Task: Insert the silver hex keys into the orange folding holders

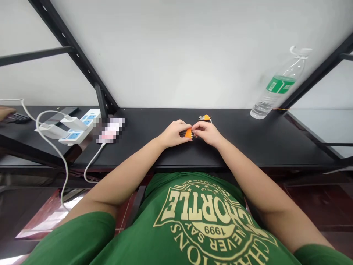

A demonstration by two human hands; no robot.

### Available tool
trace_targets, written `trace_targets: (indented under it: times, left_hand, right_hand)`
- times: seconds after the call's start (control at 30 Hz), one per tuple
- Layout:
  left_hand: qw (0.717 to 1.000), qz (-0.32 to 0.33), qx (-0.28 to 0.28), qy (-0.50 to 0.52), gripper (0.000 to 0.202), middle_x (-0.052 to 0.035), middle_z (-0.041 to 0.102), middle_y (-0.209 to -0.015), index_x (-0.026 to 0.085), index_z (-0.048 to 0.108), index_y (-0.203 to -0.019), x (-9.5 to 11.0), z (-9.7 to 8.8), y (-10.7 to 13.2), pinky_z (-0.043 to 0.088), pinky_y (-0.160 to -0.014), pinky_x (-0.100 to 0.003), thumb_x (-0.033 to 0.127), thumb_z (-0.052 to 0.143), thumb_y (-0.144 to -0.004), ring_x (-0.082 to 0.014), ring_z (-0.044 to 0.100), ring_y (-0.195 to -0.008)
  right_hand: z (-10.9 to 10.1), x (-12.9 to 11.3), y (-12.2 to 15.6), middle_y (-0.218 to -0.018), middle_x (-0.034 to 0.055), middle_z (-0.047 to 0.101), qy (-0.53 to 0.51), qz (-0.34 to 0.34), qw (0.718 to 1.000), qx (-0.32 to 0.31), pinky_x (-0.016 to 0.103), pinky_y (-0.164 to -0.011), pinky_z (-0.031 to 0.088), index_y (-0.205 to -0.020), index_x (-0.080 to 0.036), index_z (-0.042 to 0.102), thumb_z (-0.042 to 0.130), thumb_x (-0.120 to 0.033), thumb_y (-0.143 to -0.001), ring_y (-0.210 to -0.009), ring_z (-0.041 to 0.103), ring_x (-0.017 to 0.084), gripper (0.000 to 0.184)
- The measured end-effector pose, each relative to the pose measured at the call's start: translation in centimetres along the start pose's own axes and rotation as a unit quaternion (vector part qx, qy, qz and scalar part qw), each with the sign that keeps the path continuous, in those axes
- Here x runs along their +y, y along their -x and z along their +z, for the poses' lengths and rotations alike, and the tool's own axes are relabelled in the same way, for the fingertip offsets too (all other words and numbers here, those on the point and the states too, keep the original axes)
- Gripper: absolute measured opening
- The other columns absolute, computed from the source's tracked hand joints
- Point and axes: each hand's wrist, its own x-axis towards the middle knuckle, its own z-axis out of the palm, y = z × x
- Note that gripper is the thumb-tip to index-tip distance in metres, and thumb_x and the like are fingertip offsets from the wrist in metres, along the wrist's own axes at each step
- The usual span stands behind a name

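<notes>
Near the middle of the desk, my left hand [176,134] pinches a hex key set, an orange holder [188,133] with several thin metal keys through it. The key ends stick out on the right side of the holder. My right hand [207,132] meets it there, thumb and fingers pinched together at those ends; what sits between the fingertips is too small to make out. Just behind my right hand lies a second orange holder [206,117] with silver keys fanned out to the left, its lower part hidden by the hand.
A black desk [239,147] runs along a white wall. A clear bottle with a green label [280,84] stands at the back right. To the left are a phone [111,130] on a white cable and a power strip [82,127] with chargers. Another person's hand [6,112] shows far left.
</notes>
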Motion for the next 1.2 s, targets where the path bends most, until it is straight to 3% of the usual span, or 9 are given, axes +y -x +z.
trace_targets:
  times: [0.07, 0.13, 0.23, 0.3, 0.37, 0.47, 0.6, 0.87, 1.2]
  left_hand:
    - [1.000, 0.004, 0.004, -0.004, 0.042, -0.0051, 0.077, -0.108, 0.027, 0.077, -0.122, 0.0, 0.0, 0.0, 0.056, -0.097, -0.037, 0.040, 0.086, -0.083, -0.0231, 0.068, -0.104]
    - [1.000, -0.003, 0.005, -0.010, 0.042, -0.0052, 0.076, -0.108, 0.027, 0.076, -0.123, -0.1, 0.0, 0.0, 0.056, -0.098, -0.037, 0.042, 0.085, -0.084, -0.0231, 0.068, -0.104]
    - [1.000, -0.020, 0.008, -0.019, 0.047, -0.0060, 0.076, -0.108, 0.027, 0.075, -0.128, -0.2, 0.0, 0.0, 0.057, -0.095, -0.037, 0.044, 0.084, -0.085, -0.0236, 0.068, -0.104]
    - [0.999, -0.029, 0.011, -0.028, 0.051, -0.0069, 0.076, -0.109, 0.026, 0.074, -0.131, -0.4, 0.0, 0.1, 0.058, -0.094, -0.037, 0.044, 0.084, -0.085, -0.0242, 0.068, -0.105]
    - [0.998, -0.043, 0.010, -0.036, 0.054, -0.0075, 0.075, -0.109, 0.025, 0.073, -0.133, -0.6, -0.1, 0.1, 0.058, -0.094, -0.037, 0.045, 0.084, -0.084, -0.0243, 0.068, -0.105]
    - [0.997, -0.070, 0.006, -0.042, 0.055, -0.0079, 0.073, -0.108, 0.025, 0.073, -0.134, -0.9, -0.1, 0.2, 0.059, -0.092, -0.037, 0.046, 0.083, -0.085, -0.0239, 0.068, -0.102]
    - [0.996, -0.080, 0.002, -0.043, 0.054, -0.0076, 0.073, -0.108, 0.027, 0.072, -0.134, -1.1, -0.1, 0.2, 0.059, -0.093, -0.038, 0.047, 0.082, -0.085, -0.0250, 0.068, -0.105]
    - [0.994, -0.097, -0.026, -0.036, 0.056, -0.0070, 0.071, -0.108, 0.028, 0.072, -0.136, -1.4, 0.1, 0.3, 0.059, -0.091, -0.037, 0.049, 0.082, -0.085, -0.0244, 0.068, -0.103]
    - [0.994, -0.099, -0.032, -0.034, 0.056, -0.0068, 0.070, -0.109, 0.028, 0.071, -0.136, -1.0, 0.0, 0.2, 0.059, -0.093, -0.037, 0.050, 0.081, -0.085, -0.0235, 0.068, -0.101]
  right_hand:
    - [0.0, -0.2, -0.1, -0.083, 0.0017, 0.071, -0.059, 0.047, 0.997, -0.012, 0.036, -0.073, 0.056, -0.091, -0.021, 0.071, 0.078, -0.034, -0.082, -0.069, 0.064, 0.017, 0.017]
    - [-0.2, -0.3, -0.1, -0.081, 0.0013, 0.070, -0.046, 0.057, 0.997, -0.011, 0.036, -0.072, 0.055, -0.090, -0.022, 0.071, 0.080, -0.040, -0.083, -0.068, 0.063, 0.017, 0.021]
    - [-0.9, -0.1, 0.0, -0.082, 0.0037, 0.070, 0.140, 0.008, 0.990, 0.021, 0.039, -0.079, 0.055, -0.086, -0.022, 0.072, 0.076, -0.041, -0.090, -0.076, 0.064, 0.021, 0.020]
    - [-1.7, 0.2, 0.1, -0.090, 0.0074, 0.072, 0.300, -0.035, 0.952, 0.049, 0.042, -0.088, 0.054, -0.084, -0.022, 0.074, 0.072, -0.035, -0.095, -0.089, 0.066, 0.025, 0.017]
    - [-2.5, 0.4, 0.3, -0.101, 0.0110, 0.073, 0.403, -0.037, 0.913, 0.057, 0.044, -0.095, 0.053, -0.087, -0.021, 0.077, 0.067, -0.026, -0.097, -0.101, 0.067, 0.028, 0.015]
    - [-3.2, 0.4, 0.5, -0.113, 0.0133, 0.072, 0.485, 0.002, 0.874, 0.008, 0.045, -0.097, 0.052, -0.091, -0.021, 0.080, 0.064, -0.018, -0.096, -0.114, 0.065, 0.031, 0.017]
    - [-2.9, -0.6, 0.6, -0.118, 0.0136, 0.071, 0.529, 0.054, 0.847, -0.030, 0.040, -0.091, 0.051, -0.093, -0.020, 0.079, 0.059, -0.015, -0.097, -0.112, 0.065, 0.030, 0.020]
    - [-2.2, -2.1, 1.0, -0.108, 0.0082, 0.072, 0.534, 0.140, 0.828, -0.100, 0.033, -0.074, 0.042, -0.090, -0.022, 0.069, 0.068, -0.018, -0.085, -0.087, 0.065, 0.023, 0.006]
    - [-2.2, -2.3, 1.3, -0.092, 0.0052, 0.073, 0.476, 0.104, 0.867, -0.108, 0.031, -0.067, 0.041, -0.079, -0.022, 0.065, 0.074, -0.019, -0.078, -0.077, 0.062, 0.019, 0.009]
